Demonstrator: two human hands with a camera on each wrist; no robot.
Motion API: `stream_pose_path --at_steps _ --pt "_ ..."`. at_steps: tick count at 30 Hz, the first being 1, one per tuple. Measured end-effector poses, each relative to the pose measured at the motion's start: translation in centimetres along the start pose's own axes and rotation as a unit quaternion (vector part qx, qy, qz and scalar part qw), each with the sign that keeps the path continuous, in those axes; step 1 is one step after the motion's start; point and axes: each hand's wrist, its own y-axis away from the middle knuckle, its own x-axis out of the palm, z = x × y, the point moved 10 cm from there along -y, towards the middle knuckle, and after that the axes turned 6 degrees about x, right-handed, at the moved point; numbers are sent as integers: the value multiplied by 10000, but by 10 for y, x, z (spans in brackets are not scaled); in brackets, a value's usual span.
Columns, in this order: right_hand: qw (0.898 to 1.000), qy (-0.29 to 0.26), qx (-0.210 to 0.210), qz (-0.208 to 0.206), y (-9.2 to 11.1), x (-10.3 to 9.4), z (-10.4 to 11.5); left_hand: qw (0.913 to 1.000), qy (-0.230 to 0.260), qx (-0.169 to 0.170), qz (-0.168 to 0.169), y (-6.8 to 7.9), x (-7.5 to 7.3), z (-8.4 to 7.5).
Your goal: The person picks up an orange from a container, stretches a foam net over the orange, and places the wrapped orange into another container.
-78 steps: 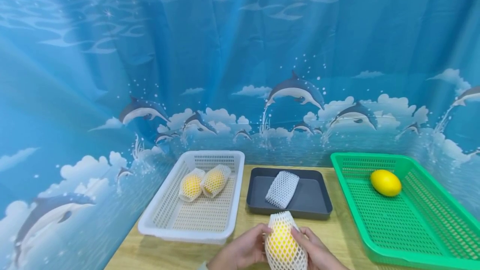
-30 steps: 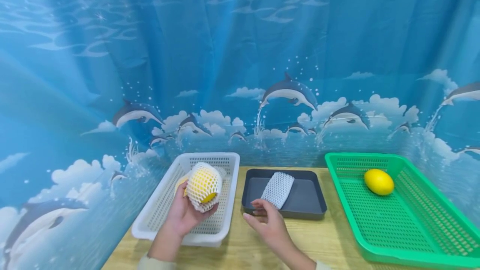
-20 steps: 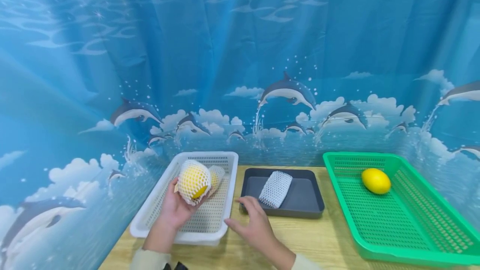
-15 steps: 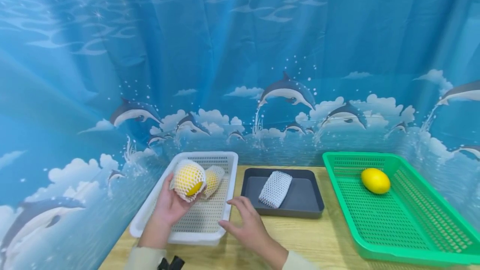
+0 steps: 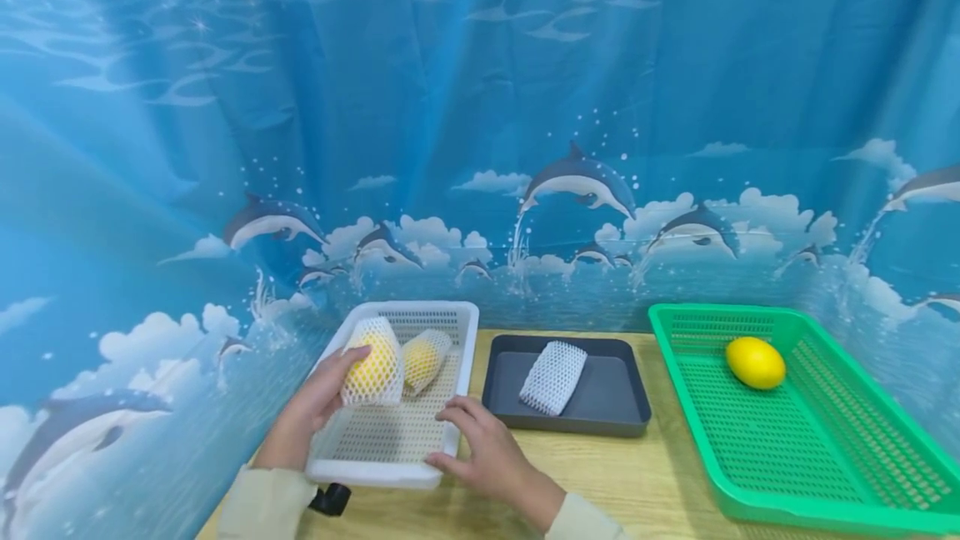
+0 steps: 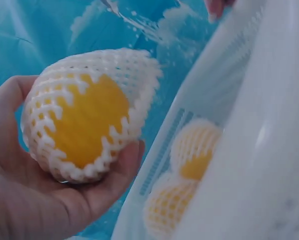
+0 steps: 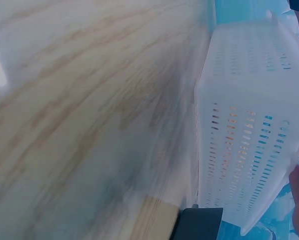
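Note:
My left hand (image 5: 318, 390) holds a yellow oval fruit (image 5: 372, 367) in a white foam net over the left side of the white basket (image 5: 375, 474). In the left wrist view smooth yellow skin shows through the net's open end, thumb and fingers around it. Two more netted fruits, one upper (image 6: 194, 152) and one lower (image 6: 169, 205), lie together in the basket there; the head view shows one netted fruit (image 5: 425, 361), the other hidden behind the held one. My right hand (image 5: 491, 452), fingers loosely bent, has its fingertips right at the basket's right rim.
A dark grey tray (image 5: 611, 390) with a white foam net (image 5: 553, 377) stands mid-table. On the right, a green basket (image 5: 795, 448) holds a bare yellow fruit (image 5: 756, 362). A dolphin-print curtain (image 5: 480, 107) hangs behind.
The netted fruit has gone from both hands at the table's front to my left hand over the white basket, its hold now turned more upright. My right hand has let go and moved left to the basket's rim.

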Motion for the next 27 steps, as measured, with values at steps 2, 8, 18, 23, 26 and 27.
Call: stream_pose_path --at_steps 2,8,18,23,26,27 --pt "9999 110 -34 19 -1 0 0 9983 -569 -80 -112 -2 -5 0" --pt "9992 355 15 163 -3 2 -1 9715 -2355 -42 -260 -7 -14 3" --pt "9980 489 192 339 -6 2 -4 9385 -3381 -426 -551 -17 -18 29" --pt "9983 455 118 346 -6 1 -3 9296 -3610 -548 -502 -16 -15 31" --pt "9984 420 113 368 -6 1 -3 9235 -3767 -591 -422 -12 -14 30" --pt "9984 412 117 377 -7 2 -4 9211 -3831 -572 -386 -10 -13 29"
